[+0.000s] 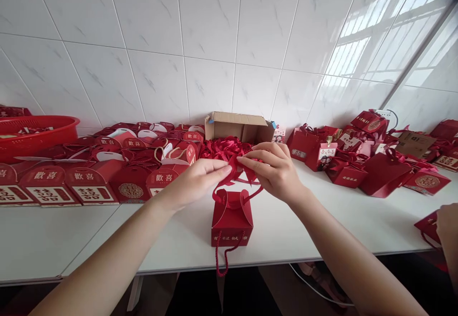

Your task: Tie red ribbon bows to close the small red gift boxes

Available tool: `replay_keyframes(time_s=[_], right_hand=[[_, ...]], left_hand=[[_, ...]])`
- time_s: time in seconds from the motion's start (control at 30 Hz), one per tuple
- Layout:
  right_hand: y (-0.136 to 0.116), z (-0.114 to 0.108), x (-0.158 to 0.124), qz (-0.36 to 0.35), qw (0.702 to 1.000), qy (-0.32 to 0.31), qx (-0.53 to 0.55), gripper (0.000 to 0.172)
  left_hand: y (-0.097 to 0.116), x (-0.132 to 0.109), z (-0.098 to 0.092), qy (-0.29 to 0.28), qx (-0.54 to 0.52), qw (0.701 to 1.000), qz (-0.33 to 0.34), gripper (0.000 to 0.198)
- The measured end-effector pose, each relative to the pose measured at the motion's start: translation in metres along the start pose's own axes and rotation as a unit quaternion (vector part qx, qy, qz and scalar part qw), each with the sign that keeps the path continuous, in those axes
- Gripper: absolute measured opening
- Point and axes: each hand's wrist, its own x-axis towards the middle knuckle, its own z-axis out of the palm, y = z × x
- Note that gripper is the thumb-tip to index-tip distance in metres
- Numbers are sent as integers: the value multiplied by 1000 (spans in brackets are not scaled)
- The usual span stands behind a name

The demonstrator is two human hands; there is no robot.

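A small red gift box stands upright on the white table in front of me, with a twisted red cord handle hanging down its near side. Red satin ribbon rises from both sides of its top. Above the box, my left hand pinches the ribbon between thumb and fingers. Opposite it, my right hand grips the ribbon's other side with bent fingers. Parts of the ribbon are hidden behind the fingers, and it blends with the red ribbon pile behind.
Behind the box, an open cardboard carton lies by a heap of red ribbons. Rows of red boxes fill the left, near a red plastic basket. Ribboned boxes stand right. Another person's hand holds a box.
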Motion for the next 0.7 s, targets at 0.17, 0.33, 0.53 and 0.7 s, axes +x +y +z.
replay_keyframes(time_s=[0.17,0.33,0.53,0.7], right_hand=[[-9,0,-8,117,990,74,29,33],[-17,-22,-42,262,959,78,73,18],[-15,-50,-137,468,875,-104,62,29],[-8,-44,-171,540,827,-146,49,36]], left_hand=[[-3,-10,7,178,343,913,129,28],[-34,-49,-17,256,399,876,85,39],[-121,-133,-47,237,271,916,-175,52],[-143,-142,-35,161,278,936,-145,25]])
